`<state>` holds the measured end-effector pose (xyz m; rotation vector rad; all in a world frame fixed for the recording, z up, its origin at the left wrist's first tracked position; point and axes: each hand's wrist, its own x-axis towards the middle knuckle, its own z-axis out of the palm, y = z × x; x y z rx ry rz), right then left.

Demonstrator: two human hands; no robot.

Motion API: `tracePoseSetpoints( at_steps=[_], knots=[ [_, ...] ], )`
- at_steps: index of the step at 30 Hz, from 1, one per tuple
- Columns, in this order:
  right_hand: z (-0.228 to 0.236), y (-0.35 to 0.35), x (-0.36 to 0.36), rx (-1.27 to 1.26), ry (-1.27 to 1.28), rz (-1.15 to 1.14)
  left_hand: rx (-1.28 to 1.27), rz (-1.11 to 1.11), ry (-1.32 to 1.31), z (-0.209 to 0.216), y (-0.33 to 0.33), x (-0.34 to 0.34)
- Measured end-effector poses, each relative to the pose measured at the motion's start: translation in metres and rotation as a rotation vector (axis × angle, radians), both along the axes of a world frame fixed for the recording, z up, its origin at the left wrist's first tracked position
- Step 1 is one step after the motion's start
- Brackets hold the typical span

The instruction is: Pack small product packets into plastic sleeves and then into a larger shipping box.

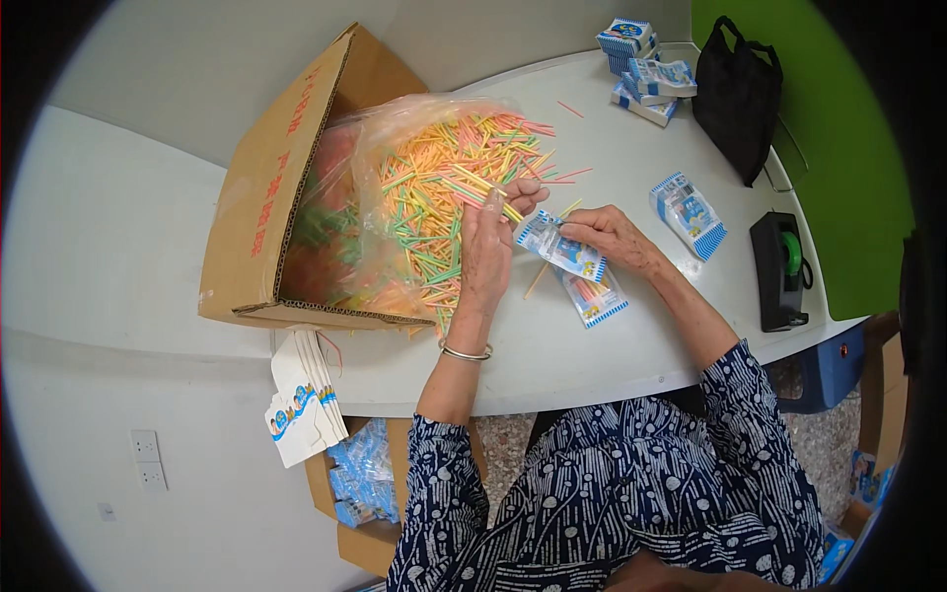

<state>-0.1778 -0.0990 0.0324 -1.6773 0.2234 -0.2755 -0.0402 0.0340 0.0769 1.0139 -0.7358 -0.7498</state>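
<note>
My left hand [483,252] is closed around a small bunch of thin pastel sticks [477,184], pink, yellow and green. Facing it, my right hand [614,237] pinches a blue-and-white plastic packet [560,249] by its upper part, close to the left fingers. Under that packet lies a second packet [596,298], with coloured sticks showing through its window. A big heap of loose sticks [434,187], mostly orange, yellow, pink and green, spills from a clear bag just left of my left hand. Whether the held packet contains any sticks is hard to make out.
An open cardboard box [258,183] lies on its side around the bag. Packets [649,77] are stacked at the back right beside a black bag [740,99]. Another packet [689,215] and a black tape dispenser [777,271] lie at right. Folded cartons [306,400] overhang the front-left edge, above a box of packets [363,474].
</note>
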Motion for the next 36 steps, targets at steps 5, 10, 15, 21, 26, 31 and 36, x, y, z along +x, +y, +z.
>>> tracePoseSetpoints(
  at_steps=[5,10,15,21,26,31,36],
  knots=[
    [0.0,0.0,-0.001,0.033,0.005,0.025,0.064,-0.023,-0.1,0.006,-0.001,-0.008],
    [-0.002,0.0,-0.002,0.034,-0.003,0.0,0.118,-0.051,-0.241,-0.001,0.001,-0.01],
    [-0.002,0.0,0.001,0.051,-0.003,0.001,0.192,-0.115,-0.304,-0.005,0.005,-0.006],
    [-0.001,0.003,0.012,0.081,-0.063,-0.028,0.166,-0.07,-0.243,-0.012,0.006,0.002],
    [0.0,0.002,0.03,0.004,-0.151,-0.013,0.166,-0.102,-0.168,-0.01,0.011,0.016],
    [0.006,0.003,0.044,-0.048,-0.217,-0.008,0.14,-0.09,-0.234,-0.007,0.015,0.03],
    [0.006,0.001,0.054,-0.009,-0.18,-0.001,0.374,0.079,-0.911,-0.007,0.021,0.044]
  ],
)
